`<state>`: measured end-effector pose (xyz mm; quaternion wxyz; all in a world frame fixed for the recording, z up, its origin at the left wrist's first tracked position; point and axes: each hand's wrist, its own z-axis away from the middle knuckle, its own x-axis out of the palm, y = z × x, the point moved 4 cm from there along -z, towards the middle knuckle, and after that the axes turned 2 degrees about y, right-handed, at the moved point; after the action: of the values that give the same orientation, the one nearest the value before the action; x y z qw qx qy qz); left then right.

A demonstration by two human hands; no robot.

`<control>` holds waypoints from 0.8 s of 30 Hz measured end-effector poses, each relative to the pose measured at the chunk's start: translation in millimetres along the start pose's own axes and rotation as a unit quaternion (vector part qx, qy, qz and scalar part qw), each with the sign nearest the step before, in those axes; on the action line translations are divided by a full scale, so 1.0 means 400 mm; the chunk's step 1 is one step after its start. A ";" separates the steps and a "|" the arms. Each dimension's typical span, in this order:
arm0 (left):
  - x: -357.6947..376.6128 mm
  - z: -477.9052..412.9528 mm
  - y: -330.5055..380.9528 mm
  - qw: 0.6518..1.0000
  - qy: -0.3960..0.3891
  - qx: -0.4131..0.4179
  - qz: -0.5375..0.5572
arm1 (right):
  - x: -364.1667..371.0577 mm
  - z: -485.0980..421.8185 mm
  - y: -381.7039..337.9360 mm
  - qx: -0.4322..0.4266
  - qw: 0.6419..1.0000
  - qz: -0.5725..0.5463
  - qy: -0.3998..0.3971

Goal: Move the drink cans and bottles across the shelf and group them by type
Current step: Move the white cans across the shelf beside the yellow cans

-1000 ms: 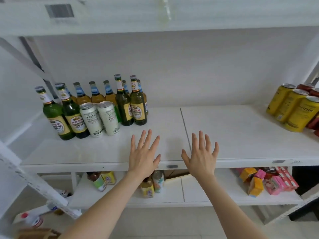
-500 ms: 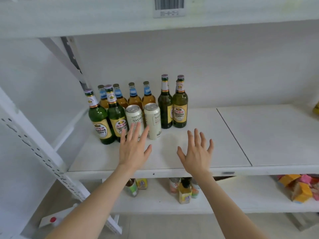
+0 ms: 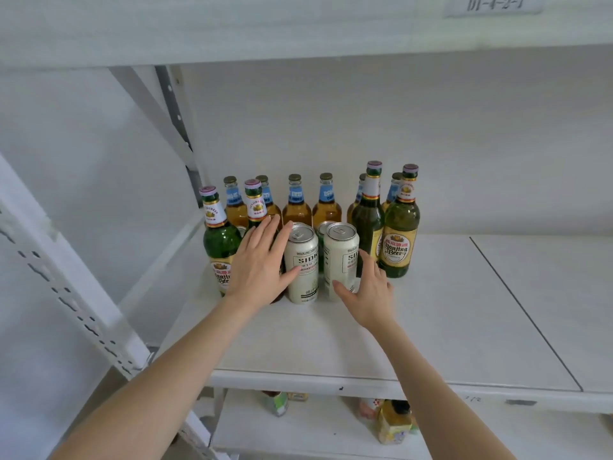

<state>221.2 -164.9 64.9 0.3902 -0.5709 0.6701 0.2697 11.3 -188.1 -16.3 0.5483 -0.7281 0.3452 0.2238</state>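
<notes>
Two white cans, the left can (image 3: 302,270) and the right can (image 3: 341,254), stand upright, tops up, near the shelf's (image 3: 431,327) back left corner, among upright green bottles (image 3: 399,240) and amber bottles (image 3: 297,207). The left hand (image 3: 262,263) lies with straight, spread fingers against the left can, thumb touching it. The right hand (image 3: 368,290) cups the right can with loosely straight fingers, not closed around it.

Left hand (image 3: 262,265) and right hand (image 3: 370,290) reach forward, fingers straight, thumbs spread inward.
</notes>
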 end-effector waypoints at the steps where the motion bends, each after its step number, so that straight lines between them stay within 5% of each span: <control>1: 0.000 -0.011 0.000 1.000 0.003 0.011 -0.001 | 0.012 -0.013 -0.001 0.011 0.999 -0.049 -0.014; 6: 0.026 -0.062 0.009 0.997 -0.029 0.070 -0.016 | 0.046 -0.056 0.009 0.058 0.963 -0.256 -0.060; 24: 0.038 -0.151 0.038 0.977 -0.173 0.050 0.118 | 0.035 -0.068 0.057 0.103 0.908 -0.400 -0.077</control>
<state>192.8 -218.9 84.1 0.4935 -0.4125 0.6675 0.3751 2.2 -221.3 -32.6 0.6887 -0.7250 0.0032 0.0047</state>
